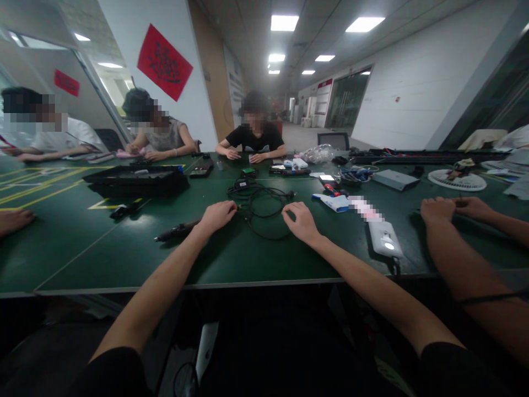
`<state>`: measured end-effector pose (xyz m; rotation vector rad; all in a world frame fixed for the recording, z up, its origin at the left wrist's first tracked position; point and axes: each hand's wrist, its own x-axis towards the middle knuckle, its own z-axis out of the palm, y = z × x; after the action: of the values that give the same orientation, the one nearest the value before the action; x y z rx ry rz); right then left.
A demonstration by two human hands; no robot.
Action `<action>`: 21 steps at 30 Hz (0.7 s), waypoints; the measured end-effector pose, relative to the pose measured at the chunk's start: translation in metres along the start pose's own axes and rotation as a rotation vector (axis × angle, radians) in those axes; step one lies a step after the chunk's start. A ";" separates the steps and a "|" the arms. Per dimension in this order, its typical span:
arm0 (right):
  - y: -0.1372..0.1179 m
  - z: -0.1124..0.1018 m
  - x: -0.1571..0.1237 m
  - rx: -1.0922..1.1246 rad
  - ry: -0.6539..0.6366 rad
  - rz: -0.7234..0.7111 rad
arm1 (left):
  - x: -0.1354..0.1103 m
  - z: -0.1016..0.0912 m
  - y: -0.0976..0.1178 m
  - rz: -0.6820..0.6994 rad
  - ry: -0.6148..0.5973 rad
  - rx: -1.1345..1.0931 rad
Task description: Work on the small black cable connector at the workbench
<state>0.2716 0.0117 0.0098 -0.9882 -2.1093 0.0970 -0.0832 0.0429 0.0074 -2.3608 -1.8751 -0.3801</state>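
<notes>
A black power cable (pixel 264 239) lies in loose loops on the green table between my hands, its plug (pixel 291 194) near the right side of the coil. My left hand (pixel 219 216) is closed at the left of the coil, fingers together, with a cable end at its fingertips. On the opposite side, my right hand (pixel 302 221) curls with thumb and forefinger pinched at the edge of the loop; its grip on the cable is small in view. Under my left wrist lies a dark pen-shaped electric screwdriver (pixel 176 232).
A black tray-like housing (pixel 136 181) stands at the left. To the right are a blue-and-white packet (pixel 333 202), a white power bank-like device (pixel 385 238) and a white fan grille (pixel 457 180). A co-worker's hands (pixel 440 211) work at the far right; other people sit across.
</notes>
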 end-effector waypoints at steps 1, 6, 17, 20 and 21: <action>0.000 0.000 0.000 0.006 0.003 0.002 | -0.001 -0.003 -0.013 -0.086 -0.012 0.014; 0.000 0.001 -0.001 0.030 -0.018 -0.012 | -0.016 -0.017 -0.080 -0.484 -0.008 0.075; -0.002 0.000 -0.001 0.042 -0.031 -0.023 | -0.049 -0.039 -0.139 -1.028 0.069 0.110; -0.003 0.000 -0.001 0.045 -0.031 -0.026 | -0.049 -0.040 -0.137 -1.003 0.077 0.134; -0.004 0.000 -0.001 0.046 -0.032 -0.026 | -0.050 -0.040 -0.137 -0.985 0.077 0.143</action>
<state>0.2698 0.0083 0.0101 -0.9373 -2.1393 0.1482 -0.2312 0.0188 0.0227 -1.1544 -2.7638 -0.3641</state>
